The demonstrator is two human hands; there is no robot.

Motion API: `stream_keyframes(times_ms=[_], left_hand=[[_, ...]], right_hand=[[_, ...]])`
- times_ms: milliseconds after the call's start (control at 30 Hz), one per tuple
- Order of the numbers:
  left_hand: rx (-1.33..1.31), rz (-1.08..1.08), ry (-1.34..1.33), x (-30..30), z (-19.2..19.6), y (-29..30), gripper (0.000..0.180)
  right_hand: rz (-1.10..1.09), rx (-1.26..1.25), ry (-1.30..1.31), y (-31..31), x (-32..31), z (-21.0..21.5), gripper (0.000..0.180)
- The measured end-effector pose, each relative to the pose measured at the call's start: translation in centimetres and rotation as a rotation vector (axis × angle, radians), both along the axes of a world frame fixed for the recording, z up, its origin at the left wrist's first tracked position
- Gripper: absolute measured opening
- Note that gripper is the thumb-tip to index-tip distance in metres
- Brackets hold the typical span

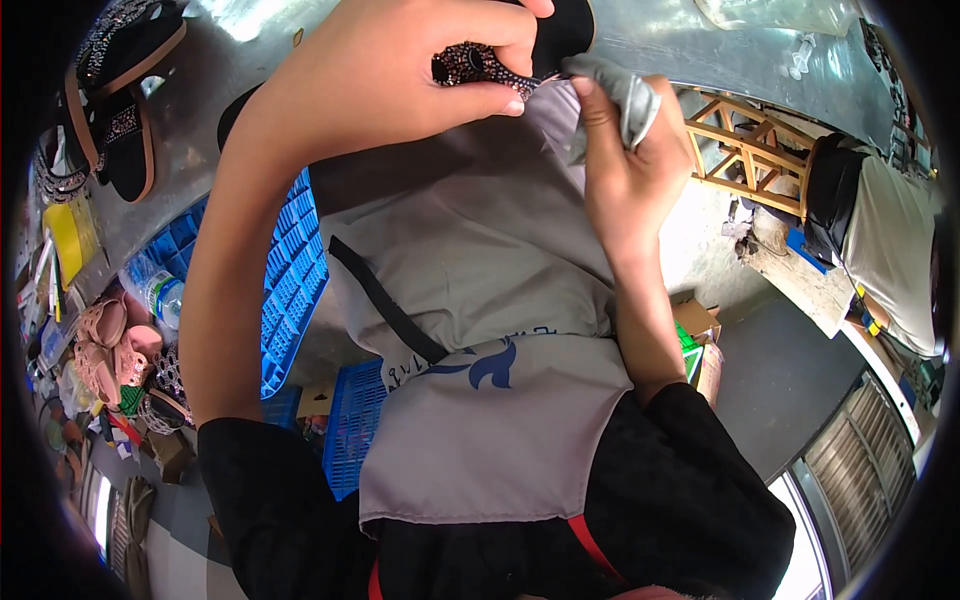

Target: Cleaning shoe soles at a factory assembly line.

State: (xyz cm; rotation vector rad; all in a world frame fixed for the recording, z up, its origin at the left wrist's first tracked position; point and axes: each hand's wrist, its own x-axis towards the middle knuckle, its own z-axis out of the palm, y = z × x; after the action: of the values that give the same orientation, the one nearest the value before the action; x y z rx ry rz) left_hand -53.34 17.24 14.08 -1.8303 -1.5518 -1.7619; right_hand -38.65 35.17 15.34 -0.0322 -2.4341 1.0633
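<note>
At the top centre, my left hand (400,75) pinches the dark strap of a sandal (468,65), which is studded with small glittering beads. Part of a black sole (567,28) shows behind my fingers; whether it belongs to the same sandal is hard to tell. My right hand (635,165) is closed on a grey cloth (612,85), bunched between thumb and fingers. The cloth meets the tip of the strap beside my left thumb. Both hands are raised over the near edge of the metal table (215,75), above my grey apron.
More black sandals with beaded straps (128,150) lie on the table at the left. Below them are blue plastic crates (295,290), a clear bottle (165,297) and pink shoes (100,350). A wooden frame stool (745,140) stands to the right.
</note>
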Motion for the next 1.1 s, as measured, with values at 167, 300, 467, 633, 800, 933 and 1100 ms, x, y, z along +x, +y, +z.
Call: stream_keyframes(times_ms=[167,300,467,633,800,933,1100], left_hand=[[0.007,-0.031,-0.035,0.0,-0.2,0.1,0.016],[0.027,-0.006,-0.006,0.0,-0.2,0.1,0.016],[-0.013,-0.01,-0.007,-0.1,-0.1,0.1,0.016],[-0.005,-0.017,-0.018,-0.1,0.0,0.1,0.017],[0.007,0.0,0.004,0.0,-0.1,-0.1,0.016],[0.007,-0.008,-0.003,0.1,0.0,0.2,0.016],[0.028,-0.006,-0.013,0.0,-0.1,0.2,0.015]], right_hand=[[0.036,-0.041,-0.04,-0.6,0.2,0.5,0.015],[0.038,-0.067,-0.068,0.3,-0.1,0.4,0.013],[0.115,-0.018,-0.125,0.3,0.2,1.4,0.012],[0.104,-0.022,-0.073,0.4,-0.2,1.0,0.013],[0.102,-0.042,-0.132,0.7,0.0,1.3,0.015],[0.099,-0.021,-0.055,0.3,0.5,0.9,0.016],[0.096,-0.043,-0.076,0.6,0.1,1.0,0.016]])
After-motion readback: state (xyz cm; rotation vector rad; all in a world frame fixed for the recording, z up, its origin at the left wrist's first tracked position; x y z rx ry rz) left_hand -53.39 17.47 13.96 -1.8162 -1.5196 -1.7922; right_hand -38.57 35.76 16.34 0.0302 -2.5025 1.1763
